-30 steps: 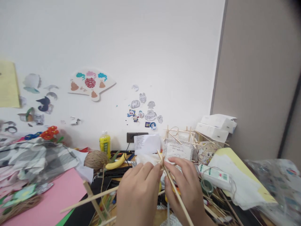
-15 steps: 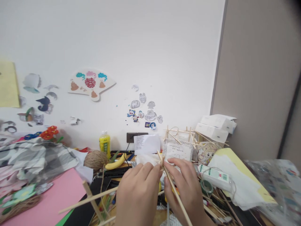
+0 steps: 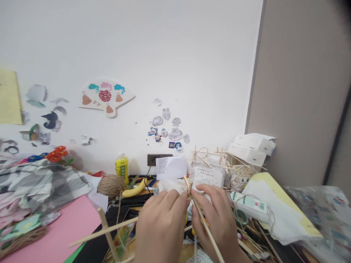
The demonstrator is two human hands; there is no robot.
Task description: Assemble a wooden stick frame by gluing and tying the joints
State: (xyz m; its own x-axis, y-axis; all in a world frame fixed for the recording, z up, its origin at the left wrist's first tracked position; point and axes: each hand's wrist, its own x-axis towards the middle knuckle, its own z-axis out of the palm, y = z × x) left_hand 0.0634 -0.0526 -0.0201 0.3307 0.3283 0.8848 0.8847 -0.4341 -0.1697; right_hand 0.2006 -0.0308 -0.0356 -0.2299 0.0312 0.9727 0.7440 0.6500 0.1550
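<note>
My left hand (image 3: 161, 223) is closed, fingers curled and thumb side at a spot where thin wooden sticks cross. From behind it a wooden stick (image 3: 93, 236) reaches out to the left and crosses an upright stick (image 3: 109, 235), like part of a frame. My right hand (image 3: 218, 215) pinches a long diagonal wooden stick (image 3: 207, 230) close to the same crossing. The stick runs from the lower right up to a tip just beyond my fingers. A short stick end pokes up between the two hands. My left palm and what lies inside it are hidden.
Behind my hands are a ball of twine (image 3: 111, 185), a banana (image 3: 135, 190) and a yellow bottle (image 3: 122, 168). A stick structure (image 3: 210, 155) stands near the wall. Pink paper (image 3: 74, 226) and checked cloth (image 3: 52, 182) lie left; a white package (image 3: 250, 205) lies right.
Both hands keep nearly the same place and grip on the sticks. The frame's stick ends on the left have shifted very slightly.
</note>
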